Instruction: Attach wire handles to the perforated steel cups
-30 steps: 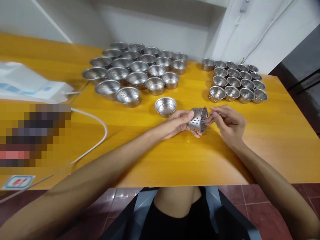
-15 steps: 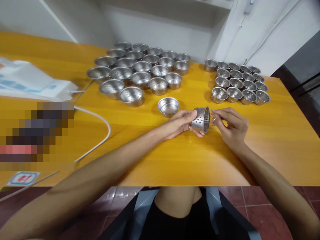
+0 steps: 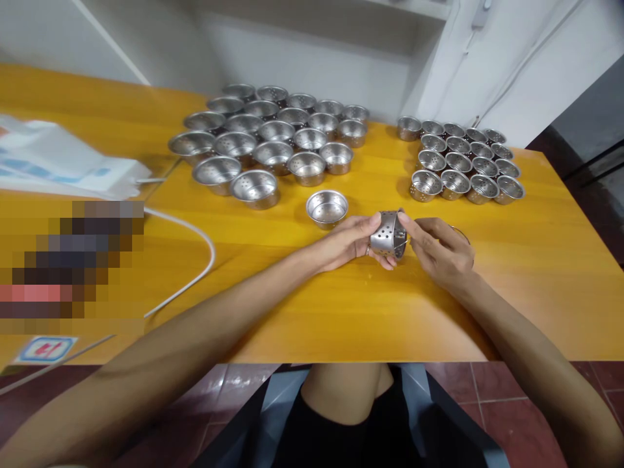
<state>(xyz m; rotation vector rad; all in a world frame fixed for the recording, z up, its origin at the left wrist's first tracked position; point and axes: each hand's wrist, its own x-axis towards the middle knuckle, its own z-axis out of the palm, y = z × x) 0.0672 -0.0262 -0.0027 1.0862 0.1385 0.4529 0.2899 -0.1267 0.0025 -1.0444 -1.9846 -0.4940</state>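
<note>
My left hand point(image 3: 358, 237) is wrapped around a perforated metal cup point(image 3: 385, 235) just above the table. The cup lies tilted on its side, its mouth facing right. At that mouth, my right hand point(image 3: 443, 250) has its fingers pinched close to the rim, the index fingertip touching it. A thin wire-like piece point(image 3: 401, 244) runs from the right fingers into the mouth; its exact kind is unclear. A dark thin loop shows behind the right knuckles. Just beyond the left hand, a shallow metal cup point(image 3: 327, 209) stands upright on the table.
Several wide metal cups point(image 3: 273, 156) stand in rows at the back left. Smaller perforated cups point(image 3: 455, 184) form rows at the back right. A white plastic-wrapped packet point(image 3: 68, 162) and a white cable point(image 3: 212, 253) lie on the left of the yellow table point(image 3: 302, 318).
My right hand has moved left and up against the cup's mouth; before, it was slightly apart from the rim. The left hand keeps hold of the cup in about the same place.
</note>
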